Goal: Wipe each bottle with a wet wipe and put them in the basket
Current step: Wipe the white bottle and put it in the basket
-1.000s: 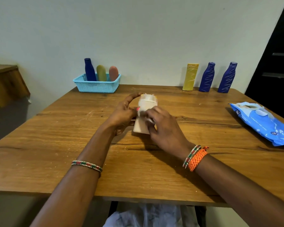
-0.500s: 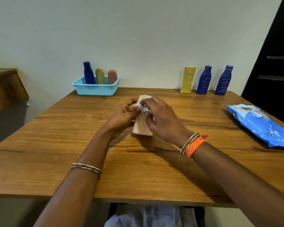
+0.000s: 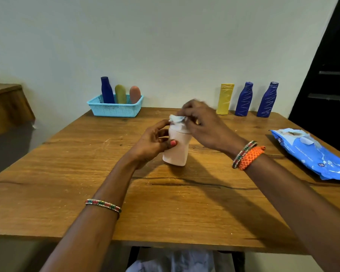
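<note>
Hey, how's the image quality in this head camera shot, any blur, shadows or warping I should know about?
Head view: the right hand and wet wipe are motion-blurred; the pale bottle and left hand look sharper; soft arm shadows fall on the table; wide-angle warping tilts the dark doorway at right.

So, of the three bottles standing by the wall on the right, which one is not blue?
The yellow bottle, the leftmost of that row. It has a flat, straight-sided shape, while the two blue bottles beside it narrow toward the neck.
</note>
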